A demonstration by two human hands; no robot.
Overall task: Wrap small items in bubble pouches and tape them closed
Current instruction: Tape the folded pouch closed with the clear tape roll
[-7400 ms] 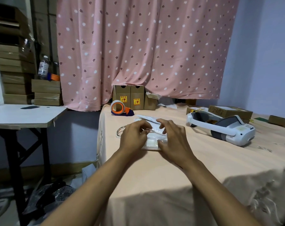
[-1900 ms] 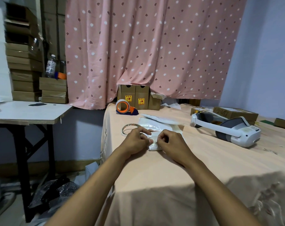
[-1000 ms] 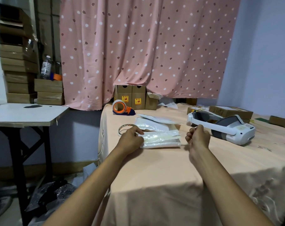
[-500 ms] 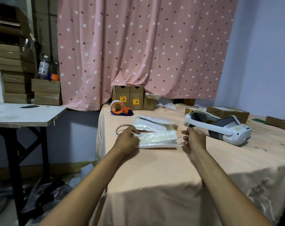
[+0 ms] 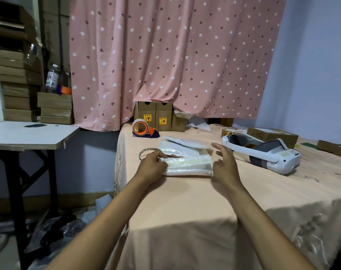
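The wrapped bubble pouch (image 5: 189, 165) lies flat on the peach-clothed bench (image 5: 195, 207), near its left edge, long side running left to right, with a yellowish strip along its top face. The left hand (image 5: 153, 166) rests on the pouch's left end, its grip pressed down on that end with the fingers (image 5: 162, 157) curled over the top edge, pinning it to the cloth. The right hand (image 5: 225, 166) is at the pouch's right end with its grip spread apart, fingers loose and slightly blurred; it sits just beside the end, and whether it touches the pouch cannot be told.

Directly behind the wrapped pouch, touching or nearly touching it, lies a small stack of spare bubble pouches (image 5: 177, 148). A clear tape roll (image 5: 145, 152) lies flat just left of that stack, partly hidden by the left hand. Further back near the curtain (image 5: 175, 55) stands an orange tape dispenser (image 5: 143, 129), beside two small brown cartons (image 5: 156, 118) with yellow labels. To the right, well apart from the pouch, a white headset (image 5: 267, 153) rests on the cloth, with flat cardboard boxes (image 5: 271, 134) behind it. A separate white table (image 5: 29, 133) stands to the left.
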